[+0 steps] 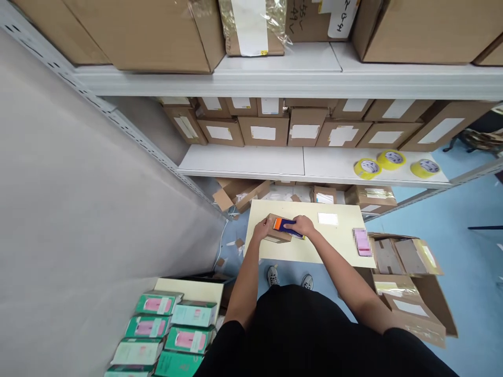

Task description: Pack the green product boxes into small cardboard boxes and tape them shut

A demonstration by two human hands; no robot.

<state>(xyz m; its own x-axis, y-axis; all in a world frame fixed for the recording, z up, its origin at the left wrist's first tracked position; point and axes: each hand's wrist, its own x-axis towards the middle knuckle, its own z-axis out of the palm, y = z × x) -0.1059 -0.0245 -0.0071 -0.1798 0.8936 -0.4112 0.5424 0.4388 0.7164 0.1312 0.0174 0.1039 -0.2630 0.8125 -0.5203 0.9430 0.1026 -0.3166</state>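
Observation:
A small brown cardboard box point(280, 237) lies on the pale yellow table point(314, 250) in front of me. My left hand point(262, 229) grips the box at its left end, with the fingers partly hidden behind its edge. In my right hand point(303, 225) is a dark blue and orange tape dispenser point(286, 225), held over the top of the box. Its orange front end points toward my left hand. To the right on the table lie a white label point(327, 219) and a pink, blurred item point(362, 242).
Metal shelving point(251, 159) with labelled cartons point(263, 131) stands ahead. Several yellow tape rolls point(369, 166) sit on its right end. An open carton point(241, 196) lies below at left. Green product boxes point(186, 339) are stacked at lower left; a large carton point(432, 301) holding boxes stands right.

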